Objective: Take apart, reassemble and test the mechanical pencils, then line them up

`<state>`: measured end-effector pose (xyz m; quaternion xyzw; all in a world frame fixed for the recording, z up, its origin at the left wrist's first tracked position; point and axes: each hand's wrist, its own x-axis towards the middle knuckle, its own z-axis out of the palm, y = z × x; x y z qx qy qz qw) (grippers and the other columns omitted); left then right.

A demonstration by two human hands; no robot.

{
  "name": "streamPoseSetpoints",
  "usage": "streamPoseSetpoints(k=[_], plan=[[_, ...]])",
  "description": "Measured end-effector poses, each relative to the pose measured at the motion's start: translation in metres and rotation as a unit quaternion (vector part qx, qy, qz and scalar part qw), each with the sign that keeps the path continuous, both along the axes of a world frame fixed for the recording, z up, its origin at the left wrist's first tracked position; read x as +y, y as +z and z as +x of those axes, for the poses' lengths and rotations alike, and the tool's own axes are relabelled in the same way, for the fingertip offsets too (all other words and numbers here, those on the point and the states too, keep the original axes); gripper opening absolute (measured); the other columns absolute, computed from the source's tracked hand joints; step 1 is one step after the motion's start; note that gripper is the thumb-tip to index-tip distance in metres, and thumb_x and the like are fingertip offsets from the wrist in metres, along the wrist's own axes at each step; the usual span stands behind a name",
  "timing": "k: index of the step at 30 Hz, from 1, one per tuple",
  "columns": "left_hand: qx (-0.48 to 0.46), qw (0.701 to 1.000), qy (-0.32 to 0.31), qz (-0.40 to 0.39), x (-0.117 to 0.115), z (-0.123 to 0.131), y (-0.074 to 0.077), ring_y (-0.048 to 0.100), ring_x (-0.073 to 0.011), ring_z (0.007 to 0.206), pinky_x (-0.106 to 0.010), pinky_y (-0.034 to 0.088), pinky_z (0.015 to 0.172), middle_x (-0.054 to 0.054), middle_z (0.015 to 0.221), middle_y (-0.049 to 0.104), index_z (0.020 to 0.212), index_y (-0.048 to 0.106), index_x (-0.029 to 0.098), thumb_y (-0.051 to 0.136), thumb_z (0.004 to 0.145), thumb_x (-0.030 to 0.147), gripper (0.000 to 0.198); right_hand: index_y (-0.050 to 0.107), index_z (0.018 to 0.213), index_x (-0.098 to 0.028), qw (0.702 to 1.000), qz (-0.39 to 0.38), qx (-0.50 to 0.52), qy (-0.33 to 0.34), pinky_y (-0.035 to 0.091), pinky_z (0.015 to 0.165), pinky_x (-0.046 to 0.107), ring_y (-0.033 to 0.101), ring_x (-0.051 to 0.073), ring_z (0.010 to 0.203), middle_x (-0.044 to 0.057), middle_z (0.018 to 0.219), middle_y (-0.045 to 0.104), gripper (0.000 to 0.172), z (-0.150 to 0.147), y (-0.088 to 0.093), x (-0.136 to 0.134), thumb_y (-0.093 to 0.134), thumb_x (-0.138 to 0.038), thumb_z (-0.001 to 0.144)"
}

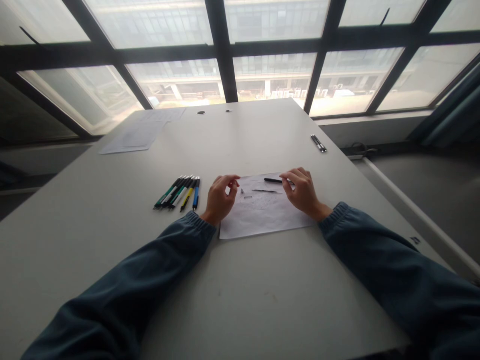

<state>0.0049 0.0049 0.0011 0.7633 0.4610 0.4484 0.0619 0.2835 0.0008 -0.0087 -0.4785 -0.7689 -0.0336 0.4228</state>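
A white sheet of paper [262, 220] lies on the table under several pen parts. My left hand [219, 199] is over its left edge, fingers curled and thumb close to the index finger; anything between them is too small to make out. My right hand [303, 192] is at the sheet's right side, thumb and fingers bent around the right end of a black pen barrel [273, 180]. Between the hands rest a thin dark refill [264, 191], a small pointed tip [242, 191] and a small spring-like piece [248, 197].
Left of the sheet, several pens [179, 192] in green, black, white, yellow and blue lie in a row. Two dark pens [318, 143] are near the table's right edge. Papers [129, 137] lie at the far left of the white table [232, 145], before the windows.
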Motion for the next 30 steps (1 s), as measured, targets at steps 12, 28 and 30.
streamPoseSetpoints(k=[12, 28, 30], plan=[[0.087, 0.995, -0.036, 0.043, 0.0002, -0.0013, -0.0004, 0.059, -0.0203, 0.095, -0.037, 0.050, 0.089, -0.003, 0.098, 0.070, 0.089, 0.073, 0.022, 0.066, 0.093, 0.032, 0.013, 0.072, 0.086, -0.022, 0.998, -0.024, -0.045, 0.021, 0.037, 0.087, 0.042, 0.057, 0.025, 0.092, 0.005, 0.091, 0.071, 0.014, 0.0001, -0.0028, 0.0017, 0.061, -0.024, 0.095], [0.202, 0.975, -0.088, 0.029, -0.0011, -0.0039, 0.0004, 0.053, -0.0245, 0.108, -0.043, 0.052, 0.095, -0.006, 0.119, 0.066, 0.091, 0.077, 0.025, 0.068, 0.092, 0.032, 0.011, 0.074, 0.088, -0.020, 0.986, -0.081, -0.129, 0.073, 0.040, 0.085, 0.038, 0.057, 0.024, 0.090, 0.007, 0.089, 0.071, 0.013, 0.0011, -0.0011, 0.0020, 0.063, -0.023, 0.095], [0.205, 0.974, -0.088, 0.024, -0.0011, -0.0040, 0.0005, 0.053, -0.0246, 0.108, -0.043, 0.052, 0.096, -0.006, 0.119, 0.066, 0.089, 0.077, 0.025, 0.069, 0.092, 0.032, 0.011, 0.074, 0.086, -0.020, 0.984, -0.084, -0.135, 0.074, 0.041, 0.084, 0.038, 0.057, 0.024, 0.090, 0.007, 0.088, 0.070, 0.015, 0.0014, -0.0010, 0.0020, 0.062, -0.023, 0.095]])
